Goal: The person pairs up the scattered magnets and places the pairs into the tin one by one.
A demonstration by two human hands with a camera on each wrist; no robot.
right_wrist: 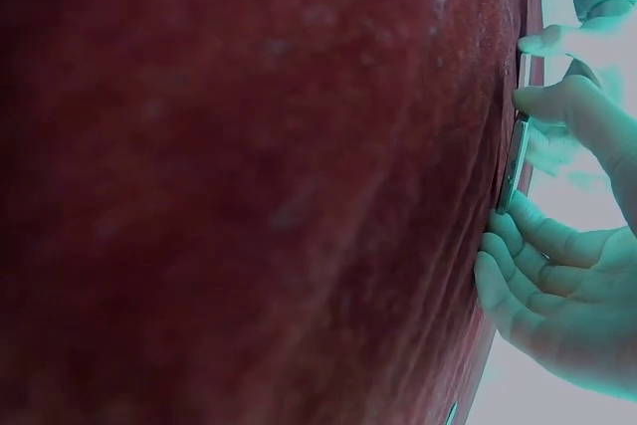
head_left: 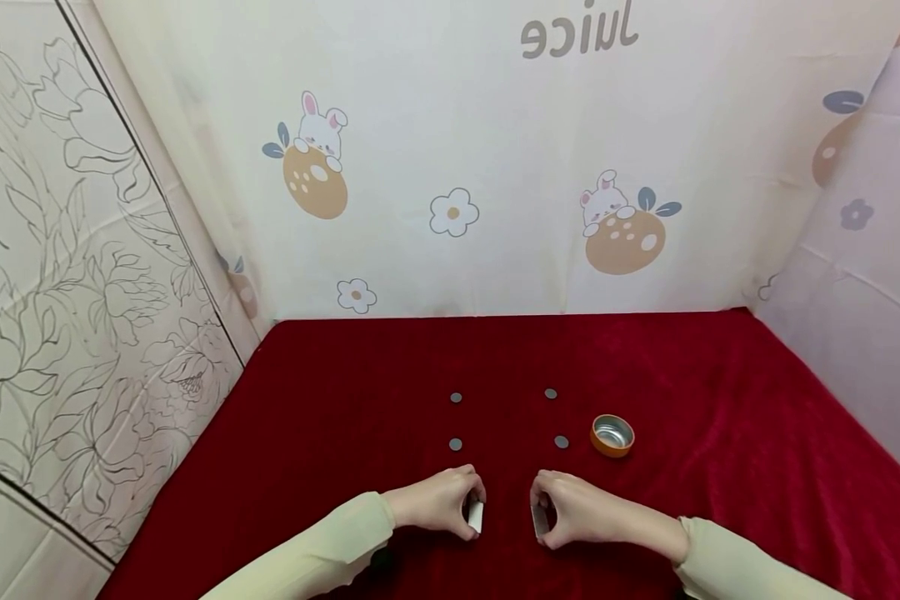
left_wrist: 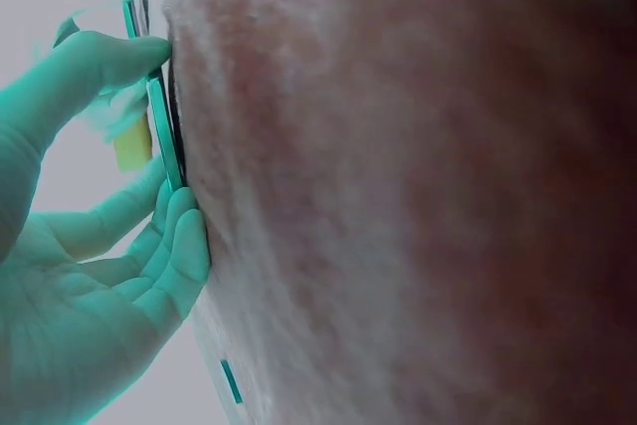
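In the head view my left hand pinches a thin, flat, light rectangular piece between thumb and fingertips, on the near middle of the red cloth. Facing it across a short gap, my right hand grips a similar thin rectangular piece, which looks greyer. The left wrist view shows the left piece edge-on, close over the cloth, with the thumb at one end and fingers at the other. From the right wrist the right piece appears held likewise. What these pieces are, I cannot tell.
Several small grey discs lie beyond the hands, among them a near left disc and a near right disc. A shallow round tin, orange outside and silvery inside, stands right of them. Printed curtains hang behind the red cloth.
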